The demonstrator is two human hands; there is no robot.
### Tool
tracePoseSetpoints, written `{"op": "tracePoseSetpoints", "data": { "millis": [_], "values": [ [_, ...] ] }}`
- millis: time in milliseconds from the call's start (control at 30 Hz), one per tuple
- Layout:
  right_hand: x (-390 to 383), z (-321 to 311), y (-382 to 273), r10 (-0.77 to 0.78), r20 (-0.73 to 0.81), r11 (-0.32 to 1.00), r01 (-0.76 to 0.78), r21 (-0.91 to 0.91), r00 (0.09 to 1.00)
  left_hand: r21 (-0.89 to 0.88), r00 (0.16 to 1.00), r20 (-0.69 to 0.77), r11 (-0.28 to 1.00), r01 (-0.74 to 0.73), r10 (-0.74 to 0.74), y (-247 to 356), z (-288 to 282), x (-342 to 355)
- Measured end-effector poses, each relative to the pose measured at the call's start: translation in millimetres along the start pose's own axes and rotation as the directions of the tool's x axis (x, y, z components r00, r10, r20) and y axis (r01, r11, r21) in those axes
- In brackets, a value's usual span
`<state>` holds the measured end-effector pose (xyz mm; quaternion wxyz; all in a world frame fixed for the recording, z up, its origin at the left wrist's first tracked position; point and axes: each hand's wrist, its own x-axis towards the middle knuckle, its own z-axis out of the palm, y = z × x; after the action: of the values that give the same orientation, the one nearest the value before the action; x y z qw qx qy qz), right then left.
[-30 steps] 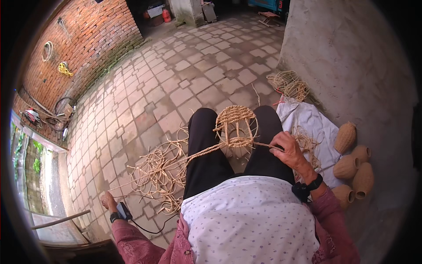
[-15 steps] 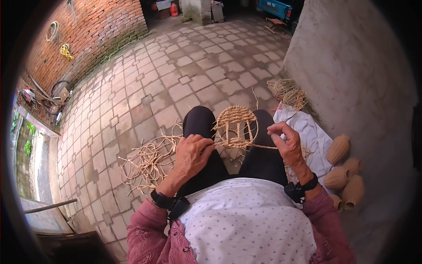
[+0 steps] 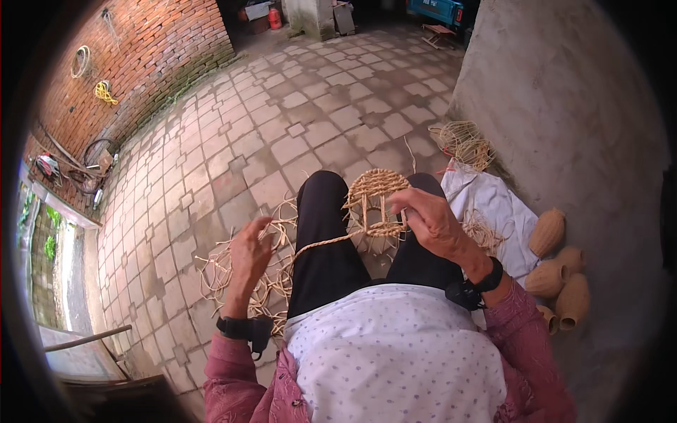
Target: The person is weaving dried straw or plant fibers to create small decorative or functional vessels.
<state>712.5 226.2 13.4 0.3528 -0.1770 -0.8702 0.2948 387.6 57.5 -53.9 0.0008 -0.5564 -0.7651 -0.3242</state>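
Observation:
A small round frame [image 3: 384, 182] of tan twisted cord stands over my knees, closely woven along its top and bottom, with upright strands and gaps between. My right hand [image 3: 434, 224] is closed at its right edge, the fingertips bent over the rim. From its lower left a twisted cord [image 3: 324, 244] trails across my left thigh toward the loose strands. My left hand [image 3: 248, 252] is raised off to the left, fingers stretched and apart, with nothing visible in it. Beneath and beside it lies a tangle of loose tan strands [image 3: 281, 285].
Several tan woven vase-shaped pieces [image 3: 549, 233] lie at the right by the grey wall [image 3: 557, 106]. A white cloth [image 3: 493, 201] with loose strands is spread beside my right leg. Beyond it sits a coil of cord [image 3: 463, 143]. Paving stones [image 3: 282, 106] cover the ground.
My left hand has left the frame and moved left, its fingers opening. My right hand has come in to the frame's right edge. The cord that stretched right now trails left.

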Motion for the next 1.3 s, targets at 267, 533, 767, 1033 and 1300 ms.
{"op": "tracePoseSetpoints", "data": {
  "millis": [267,533,767,1033,1300],
  "values": [
    [12,15,4,-0.084,0.157,0.992,0.096,-0.076,0.984,-0.501,0.921,0.310,0.864,-0.051,0.234,108,29,-4],
    [6,8,-6,-0.099,0.196,0.977,0.133,-0.167,0.976,-0.431,0.917,0.361,0.902,0.004,0.168,98,25,-1],
    [-2,18,-16,-0.178,0.201,0.878,0.248,-0.410,0.963,-0.504,0.907,0.367,0.864,0.008,0.206,108,9,3],
    [0,28,-11,-0.109,0.199,0.911,0.178,-0.372,0.974,-0.389,0.903,0.231,0.885,-0.255,0.362,110,6,-1],
    [-1,29,-10,-0.088,0.202,0.925,0.155,-0.346,0.975,-0.320,0.868,0.209,0.870,-0.374,0.450,115,-2,7]
  ]
}}
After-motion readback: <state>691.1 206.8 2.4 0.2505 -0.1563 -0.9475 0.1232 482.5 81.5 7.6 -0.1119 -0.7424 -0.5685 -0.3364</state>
